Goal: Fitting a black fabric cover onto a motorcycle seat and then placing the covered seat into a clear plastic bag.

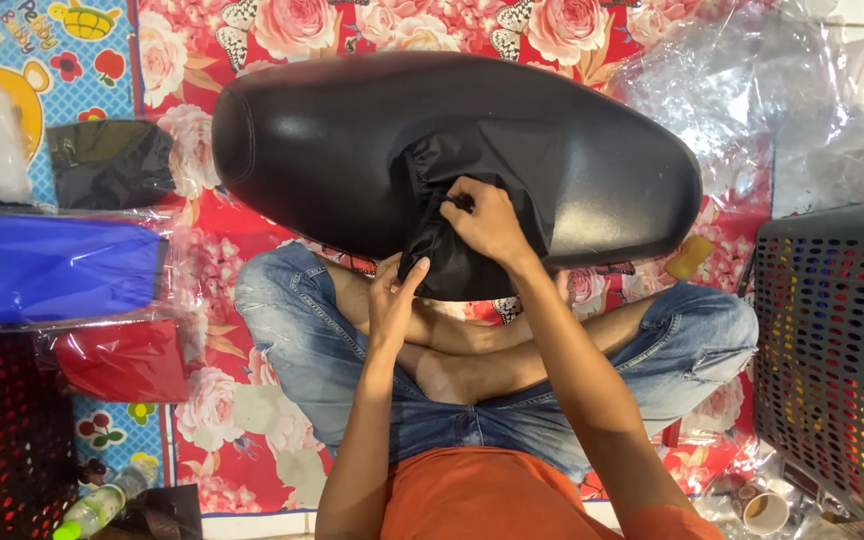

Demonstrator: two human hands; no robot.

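**Black cloth worked over a seat on a flowered mat**

Flowered red mat (252, 440) covers the floor, and the person sits cross-legged on it in jeans and an orange top. Across the knees, toward the mat's far edge, lies a long black seat (352, 150), its narrow end pointing left. A black cloth (472, 215) is draped over the seat's near edge at the middle, bunched into folds and hanging down toward the lap.

The right hand (487, 220) rests on top of the cloth, fingers curled and pinching a gathered fold against the seat. The left hand (392, 300) sits just below it, at the seat's near edge, fingers straight and pointing up, thumb and fingertips touching the hanging part of the cloth.

Along the mat's left edge lie a blue packet (57, 268) in clear wrap, a red packet (122, 360) nearer the person, and a folded black piece (112, 162) farther away. A dark basket (837, 350) with holes stands at the right edge, with crumpled clear plastic (742, 90) beyond it. A small bottle (102, 505) lies at the near left corner.
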